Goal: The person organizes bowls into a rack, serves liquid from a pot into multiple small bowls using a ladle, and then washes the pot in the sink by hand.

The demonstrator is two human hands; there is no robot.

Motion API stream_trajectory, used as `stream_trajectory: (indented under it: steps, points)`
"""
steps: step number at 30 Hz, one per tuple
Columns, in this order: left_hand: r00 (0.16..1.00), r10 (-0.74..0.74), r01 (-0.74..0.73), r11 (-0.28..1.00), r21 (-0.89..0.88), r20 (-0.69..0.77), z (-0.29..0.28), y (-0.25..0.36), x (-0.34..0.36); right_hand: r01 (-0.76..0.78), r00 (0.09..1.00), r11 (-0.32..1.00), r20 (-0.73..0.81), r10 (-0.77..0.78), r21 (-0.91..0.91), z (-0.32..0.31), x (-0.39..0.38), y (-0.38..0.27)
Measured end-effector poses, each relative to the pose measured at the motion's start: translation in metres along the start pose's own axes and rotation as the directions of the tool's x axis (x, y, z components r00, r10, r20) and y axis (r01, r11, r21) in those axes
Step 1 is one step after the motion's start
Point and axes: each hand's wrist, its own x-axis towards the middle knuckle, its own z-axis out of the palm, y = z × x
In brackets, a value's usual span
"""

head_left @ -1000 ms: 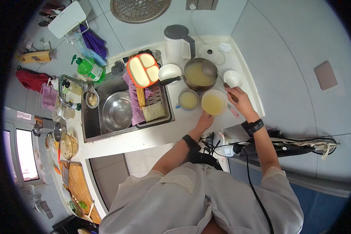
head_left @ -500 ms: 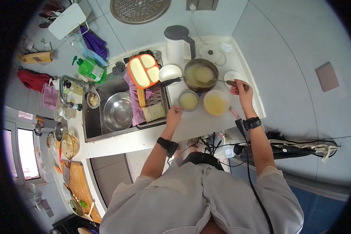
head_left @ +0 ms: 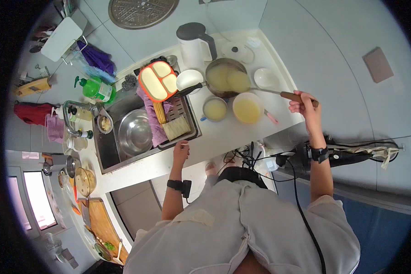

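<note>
At the far left of the frame we see a green soap bottle (head_left: 95, 88) standing beside the sink (head_left: 106, 150), and in the sink a steel bowl (head_left: 135, 133) sits left of a drying rack (head_left: 178, 125). An orange-rimmed divided tray (head_left: 158, 81) leans at the rack's upper end. At lower left a wooden cutting board (head_left: 104, 223) lies on a side surface.

Just below the rack, our left hand (head_left: 181, 150) rests on the white counter (head_left: 233, 137) near its front edge, fingers loosely curled; it grips nothing.

Moving toward the centre, a white kettle (head_left: 194, 43) stands at the top, with a small white bowl (head_left: 188, 80) below it. Right of that is the pot (head_left: 224, 77), filled with pale yellow liquid. Below the pot sit a small cup (head_left: 214, 109) and a yellow bowl (head_left: 247, 108), both holding the same pale liquid, side by side. A white dish (head_left: 266, 78) lies right of the pot.

At the right, our right hand (head_left: 304, 104) is closed around the wooden handle of a ladle (head_left: 278, 93); its metal shaft runs left to the pot, where its bowl end lies over the liquid.
</note>
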Motion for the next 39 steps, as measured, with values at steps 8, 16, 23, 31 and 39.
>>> stream_trajectory:
  steps: [8,16,23,31,39]
  points:
    - [0.892,0.414,-0.426,0.904,-0.032,-0.179,-0.035,0.087,0.064,-0.057,0.998,0.997,-0.015,0.056,-0.059,-0.028,-0.053,0.04]
    - [0.8,0.57,-0.569,0.82,0.063,-0.189,-0.01,0.065,0.092,0.403,0.91,0.75,0.316,-0.268,-0.524,-0.03,-0.093,0.075]
    - [0.954,0.296,-0.282,0.844,0.456,0.042,-0.009,-0.01,0.021,0.667,0.742,0.4,0.514,-0.431,-0.628,-0.023,-0.081,0.036]
    - [0.947,0.299,-0.319,0.92,0.229,0.115,-0.005,-0.049,-0.001,0.298,0.946,0.932,0.196,-0.259,-0.205,0.051,0.025,0.067]
    - [0.955,0.271,-0.278,0.96,0.045,0.124,-0.011,-0.065,-0.001,0.596,0.8,0.477,0.426,-0.422,-0.646,0.103,0.045,0.102]
